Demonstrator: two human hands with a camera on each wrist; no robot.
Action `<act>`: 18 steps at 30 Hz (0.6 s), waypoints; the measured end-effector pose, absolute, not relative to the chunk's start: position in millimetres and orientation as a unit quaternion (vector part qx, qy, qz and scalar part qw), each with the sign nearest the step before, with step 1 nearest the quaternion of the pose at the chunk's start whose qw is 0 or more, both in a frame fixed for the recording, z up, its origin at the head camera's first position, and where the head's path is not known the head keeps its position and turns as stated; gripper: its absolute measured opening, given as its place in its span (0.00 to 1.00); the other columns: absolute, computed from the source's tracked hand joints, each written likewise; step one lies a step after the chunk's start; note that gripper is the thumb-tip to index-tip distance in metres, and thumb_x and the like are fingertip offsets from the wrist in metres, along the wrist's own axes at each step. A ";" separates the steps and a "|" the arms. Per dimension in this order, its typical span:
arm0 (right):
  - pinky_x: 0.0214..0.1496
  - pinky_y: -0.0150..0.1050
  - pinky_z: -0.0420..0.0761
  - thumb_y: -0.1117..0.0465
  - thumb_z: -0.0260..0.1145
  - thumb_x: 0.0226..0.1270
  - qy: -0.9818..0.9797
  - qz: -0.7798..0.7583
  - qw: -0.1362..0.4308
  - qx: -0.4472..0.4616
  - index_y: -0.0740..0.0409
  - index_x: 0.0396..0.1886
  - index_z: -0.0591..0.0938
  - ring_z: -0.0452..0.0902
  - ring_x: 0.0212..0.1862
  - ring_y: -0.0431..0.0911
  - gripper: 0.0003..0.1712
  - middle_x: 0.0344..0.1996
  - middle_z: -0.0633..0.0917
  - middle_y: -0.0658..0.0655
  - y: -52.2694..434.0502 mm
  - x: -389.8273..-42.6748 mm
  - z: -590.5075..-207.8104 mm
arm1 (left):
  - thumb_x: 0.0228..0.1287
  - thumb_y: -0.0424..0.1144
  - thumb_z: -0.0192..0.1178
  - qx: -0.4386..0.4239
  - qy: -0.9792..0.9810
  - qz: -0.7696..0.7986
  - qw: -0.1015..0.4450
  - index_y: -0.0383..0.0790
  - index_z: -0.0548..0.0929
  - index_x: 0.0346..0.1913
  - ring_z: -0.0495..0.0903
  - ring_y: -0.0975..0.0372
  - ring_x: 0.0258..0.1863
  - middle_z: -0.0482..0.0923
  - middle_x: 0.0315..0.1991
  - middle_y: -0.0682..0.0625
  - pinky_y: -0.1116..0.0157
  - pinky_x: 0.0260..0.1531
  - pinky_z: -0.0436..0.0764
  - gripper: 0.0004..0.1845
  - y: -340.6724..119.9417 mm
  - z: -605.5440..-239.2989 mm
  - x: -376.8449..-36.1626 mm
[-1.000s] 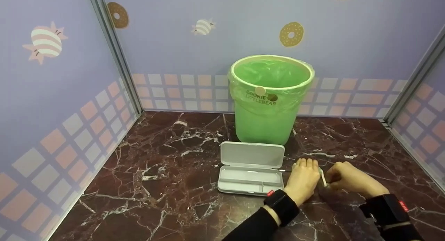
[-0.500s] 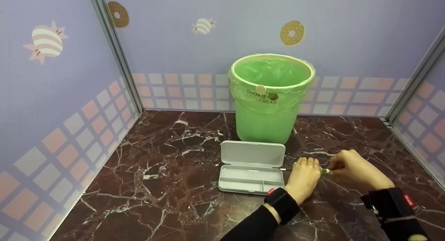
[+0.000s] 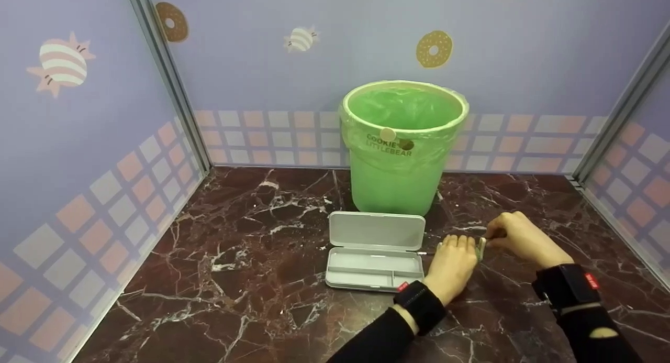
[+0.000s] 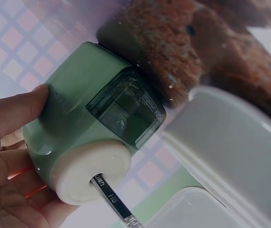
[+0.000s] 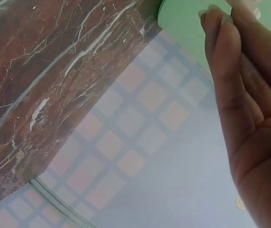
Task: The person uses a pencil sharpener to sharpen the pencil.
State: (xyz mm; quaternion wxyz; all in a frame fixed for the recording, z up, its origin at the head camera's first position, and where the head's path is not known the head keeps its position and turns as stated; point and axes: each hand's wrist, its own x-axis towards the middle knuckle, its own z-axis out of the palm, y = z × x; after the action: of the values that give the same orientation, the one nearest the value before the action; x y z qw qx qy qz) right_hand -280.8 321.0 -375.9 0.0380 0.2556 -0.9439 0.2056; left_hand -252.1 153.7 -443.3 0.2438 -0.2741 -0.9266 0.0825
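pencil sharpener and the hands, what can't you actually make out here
- Head view: the pencil sharpener is almost wholly hidden under the left hand.
- Left wrist view: the pencil runs off the bottom edge; its tip is inside the sharpener.
- What the right hand pinches: too small in the head view, cut off in the right wrist view.

Case [image 3: 374, 250] before bin [image 3: 402, 145], sharpener [image 4: 88, 130] right.

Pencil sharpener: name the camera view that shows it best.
Left wrist view: the green pencil sharpener fills the frame, with a pencil in its white face. The head view shows only a sliver beside the left hand. The right wrist view misses it.
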 end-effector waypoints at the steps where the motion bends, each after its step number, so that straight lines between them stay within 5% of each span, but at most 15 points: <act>1: 0.24 0.30 0.77 0.72 0.74 0.51 -0.944 0.204 0.042 0.256 0.62 0.23 0.86 0.77 0.21 0.36 0.04 0.20 0.86 0.54 320.5 -281.9 -376.4 | 0.66 0.45 0.59 -0.275 -0.926 0.081 0.246 0.48 0.79 0.59 0.80 0.66 0.51 0.82 0.50 0.58 0.70 0.60 0.75 0.20 153.3 -443.3 -252.2; 10: 0.25 0.31 0.75 0.71 0.76 0.48 -0.945 0.190 0.077 0.257 0.61 0.21 0.86 0.74 0.23 0.35 0.06 0.21 0.86 0.54 319.4 -288.3 -383.4 | 0.66 0.46 0.59 -0.281 -0.922 0.082 0.254 0.47 0.80 0.60 0.80 0.66 0.51 0.82 0.51 0.58 0.70 0.61 0.75 0.20 152.6 -444.3 -253.3; 18: 0.28 0.40 0.78 0.73 0.75 0.44 -0.946 0.164 0.120 0.253 0.62 0.20 0.84 0.79 0.25 0.45 0.07 0.21 0.86 0.57 316.4 -301.8 -405.4 | 0.66 0.45 0.59 -0.281 -0.924 0.080 0.248 0.47 0.79 0.61 0.79 0.66 0.54 0.82 0.54 0.58 0.69 0.60 0.76 0.21 151.5 -443.8 -252.2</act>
State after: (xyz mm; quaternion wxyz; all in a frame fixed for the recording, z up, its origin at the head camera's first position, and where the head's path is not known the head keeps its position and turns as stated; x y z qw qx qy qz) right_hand -301.8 316.4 -405.4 0.1201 0.2532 -0.9459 0.1635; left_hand -252.2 151.5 -443.8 0.2478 -0.2814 -0.9236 0.0800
